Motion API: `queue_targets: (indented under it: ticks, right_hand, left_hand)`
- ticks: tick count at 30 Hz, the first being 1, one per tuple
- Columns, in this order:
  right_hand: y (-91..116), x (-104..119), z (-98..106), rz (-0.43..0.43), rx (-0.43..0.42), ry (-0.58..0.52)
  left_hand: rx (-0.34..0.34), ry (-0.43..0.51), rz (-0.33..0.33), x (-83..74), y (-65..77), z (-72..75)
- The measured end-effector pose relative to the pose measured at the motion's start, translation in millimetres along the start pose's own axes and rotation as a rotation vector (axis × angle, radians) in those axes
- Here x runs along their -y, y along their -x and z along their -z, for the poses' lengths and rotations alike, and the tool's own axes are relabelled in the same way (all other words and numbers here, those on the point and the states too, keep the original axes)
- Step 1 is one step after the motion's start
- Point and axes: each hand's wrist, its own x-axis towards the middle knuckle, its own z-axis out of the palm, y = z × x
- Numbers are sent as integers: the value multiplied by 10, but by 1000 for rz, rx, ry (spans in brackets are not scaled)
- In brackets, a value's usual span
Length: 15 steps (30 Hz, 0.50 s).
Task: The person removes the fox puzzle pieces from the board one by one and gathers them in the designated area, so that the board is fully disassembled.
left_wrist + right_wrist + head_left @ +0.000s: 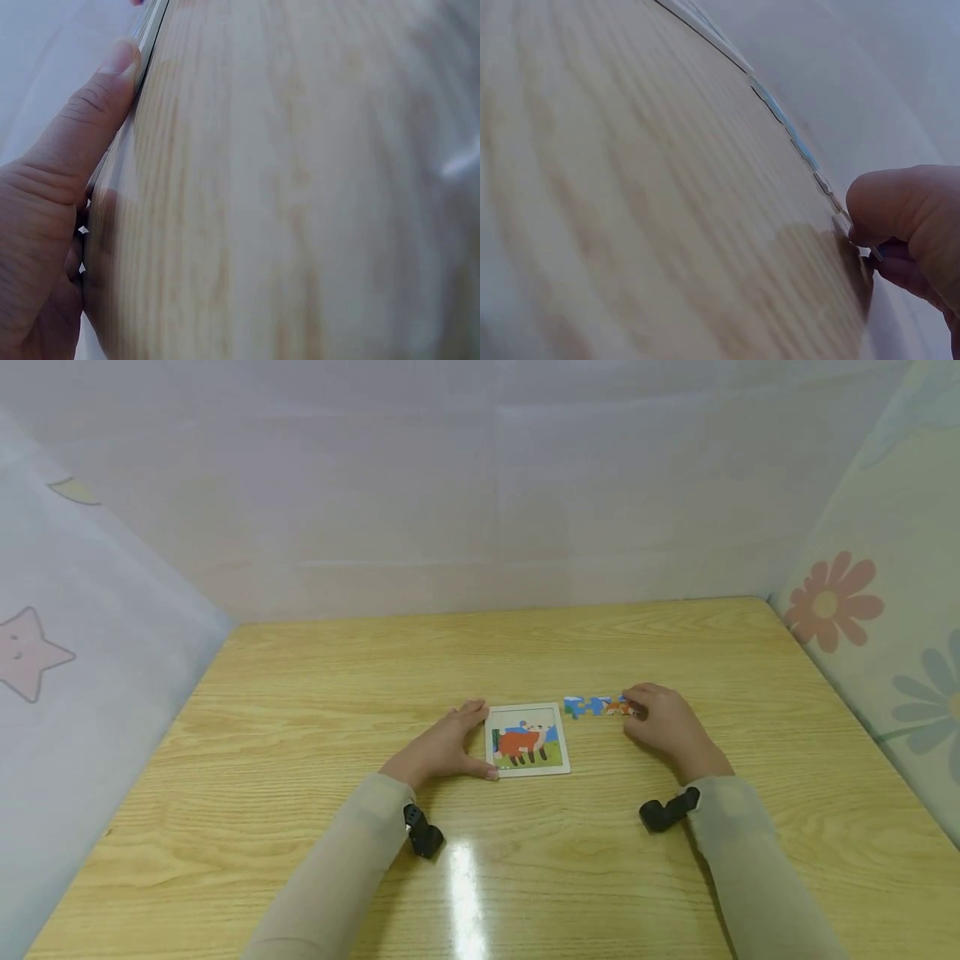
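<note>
A square puzzle board [565, 752] with a pale frame lies on the table, showing a red and white animal on blue and green. My left hand [447, 745] holds it by its left side, thumb at the near corner and fingers at the far one; the left wrist view shows the thumb [90, 112] along its edge. Right of the board, a short row of blue and orange jigsaw pieces [596, 705] lies flat. At the right end of that row, my right hand [670, 725] pinches a jigsaw piece [877, 253], mostly hidden by the fingers.
The wooden table [337, 677] reaches back to a pale cloth backdrop [480, 485]. Printed cloths hang at both sides, with a pink star [32, 653] on the left and a red flower [832, 602] on the right. Each wrist wears a small black camera [424, 835].
</note>
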Motion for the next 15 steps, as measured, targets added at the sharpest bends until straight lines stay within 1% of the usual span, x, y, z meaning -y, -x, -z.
queue_targets:
  ticks: [6,11,15]
  right_hand:
    - [-34,32,47,9,74,22]
    - [-58,80,86,-17,136,22]
    - [-73,136,128,-19,186,67]
  left_hand:
    - [-2,2,2,8,-3,0]
    - [-4,-8,0,10,-5,-2]
    - [-8,-10,-16,4,-1,2]
